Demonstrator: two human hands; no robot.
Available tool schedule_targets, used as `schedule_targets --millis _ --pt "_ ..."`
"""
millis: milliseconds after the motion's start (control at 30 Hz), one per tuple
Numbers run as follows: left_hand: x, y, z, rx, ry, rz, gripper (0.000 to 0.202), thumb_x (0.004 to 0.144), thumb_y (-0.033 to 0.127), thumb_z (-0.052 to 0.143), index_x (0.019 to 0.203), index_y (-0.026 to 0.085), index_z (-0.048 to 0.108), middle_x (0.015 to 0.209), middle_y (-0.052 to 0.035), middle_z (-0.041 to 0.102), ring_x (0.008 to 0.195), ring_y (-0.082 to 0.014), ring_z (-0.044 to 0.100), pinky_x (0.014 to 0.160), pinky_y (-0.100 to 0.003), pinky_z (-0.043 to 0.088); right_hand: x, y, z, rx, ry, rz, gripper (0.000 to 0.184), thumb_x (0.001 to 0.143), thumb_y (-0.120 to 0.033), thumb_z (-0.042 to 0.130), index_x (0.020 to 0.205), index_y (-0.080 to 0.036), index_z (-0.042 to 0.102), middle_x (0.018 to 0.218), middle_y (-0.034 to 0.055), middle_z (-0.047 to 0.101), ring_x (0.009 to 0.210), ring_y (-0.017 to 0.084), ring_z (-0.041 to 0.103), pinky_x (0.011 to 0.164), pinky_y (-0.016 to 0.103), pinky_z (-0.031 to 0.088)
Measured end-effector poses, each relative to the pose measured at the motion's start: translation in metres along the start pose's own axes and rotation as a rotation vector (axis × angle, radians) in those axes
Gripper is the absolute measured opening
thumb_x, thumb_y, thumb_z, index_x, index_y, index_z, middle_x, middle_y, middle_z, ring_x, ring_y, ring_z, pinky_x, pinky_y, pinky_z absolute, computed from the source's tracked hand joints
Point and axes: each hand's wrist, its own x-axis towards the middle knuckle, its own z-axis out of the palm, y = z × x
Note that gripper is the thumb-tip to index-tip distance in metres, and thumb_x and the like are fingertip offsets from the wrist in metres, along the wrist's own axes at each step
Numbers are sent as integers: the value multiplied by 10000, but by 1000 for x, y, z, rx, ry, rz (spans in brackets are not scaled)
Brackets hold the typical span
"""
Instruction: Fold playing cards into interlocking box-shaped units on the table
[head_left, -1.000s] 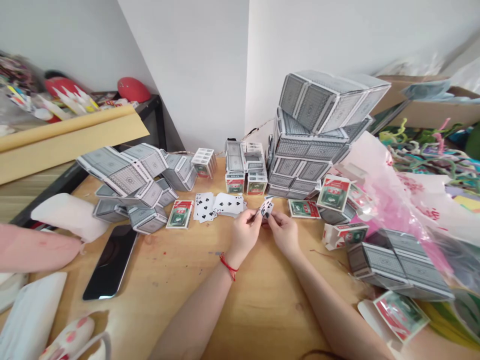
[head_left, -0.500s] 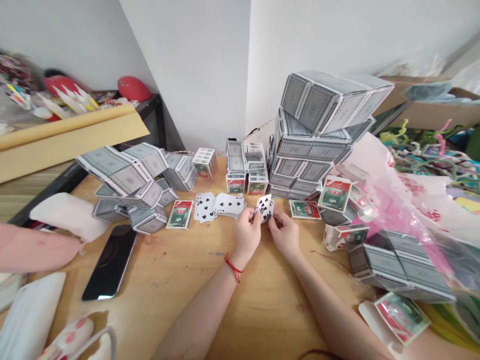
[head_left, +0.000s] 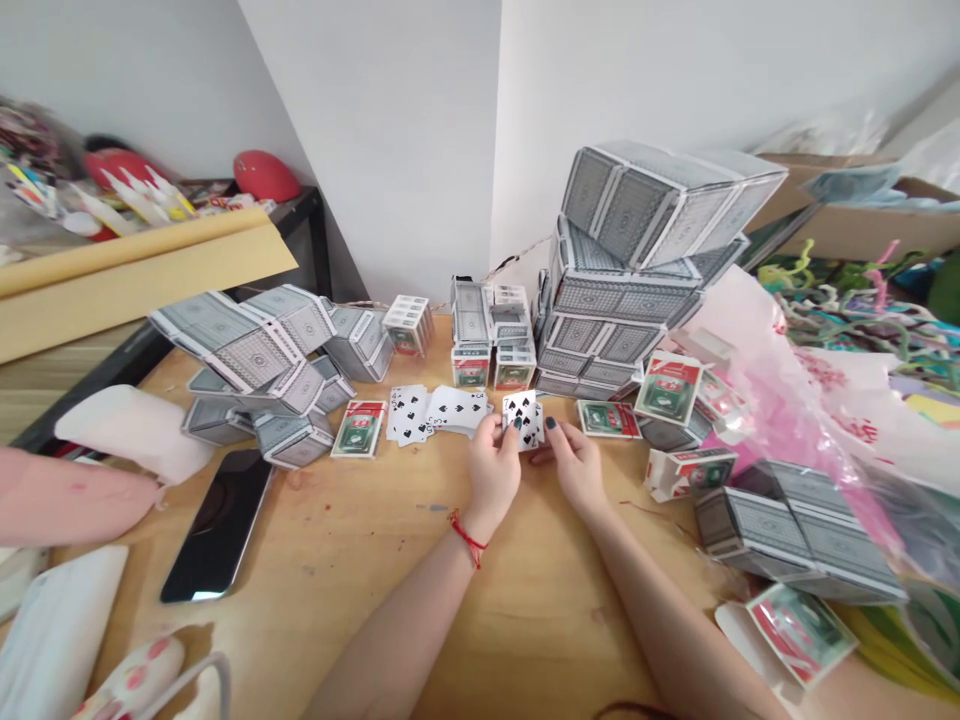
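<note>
My left hand is closed on a few playing cards, its thumb lying across their faces. A seven of spades shows on top, and the edges of others peep out at its right. My right hand is beside the cards' right edge, thumb and fingers apart; whether a fingertip touches a card is unclear. On the table left of my hands lie two overlapping groups of face-up spade cards: one fanned pile and another pile next to it.
A tall stack of card-covered blocks rises at the back right, lower card blocks at the left. Green-and-red card boxes lie around. A phone rests at the left. Pink plastic and a cardboard box are at the right.
The cards in my left hand have turned to lie more squarely, the seven of spades now facing me. My right fingers have spread and drawn slightly right.
</note>
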Motion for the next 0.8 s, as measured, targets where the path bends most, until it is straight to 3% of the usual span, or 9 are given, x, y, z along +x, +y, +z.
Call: schedule_targets --millis 167,333,533,667,800 --pt "8 1 -2 -121 -72 -83 78 712 223 535 674 156 525 547 32 524 521 -88 494 499 -188 397 3 -3 -4 423 -285 222 272 763 -437 524 840 -183 582 805 54 663 697 194 636 543 323 539" --pt "11 4 -1 -327 -84 -277 106 657 252 567 685 151 551 552 36 520 487 -92 490 441 -200 417 0 -7 -4 455 -501 323 347 783 -443 495 960 -158 587 865 102 671 806 230 642 593 363 542" --pt "8 6 -5 -400 -135 -348 142 634 272 601 658 144 544 560 32 533 521 -106 521 454 -213 442 -1 -9 0 423 -459 305 329 738 -445 558 869 -152 626 784 99 680 755 245 656 557 360 551" --pt "9 10 -10 -400 -298 -291 213 690 329 592 778 136 574 692 -21 617 625 -130 576 538 -238 475 -3 -6 3 353 -404 276 362 708 -479 575 850 -151 633 736 84 681 683 243 664 509 350 553" --pt "11 11 -8 -335 -364 -257 339 564 259 721 849 126 593 815 -79 664 729 -176 619 648 -291 502 -5 1 4 279 -431 223 352 714 -462 576 800 -127 643 666 75 678 574 216 660 484 329 550"
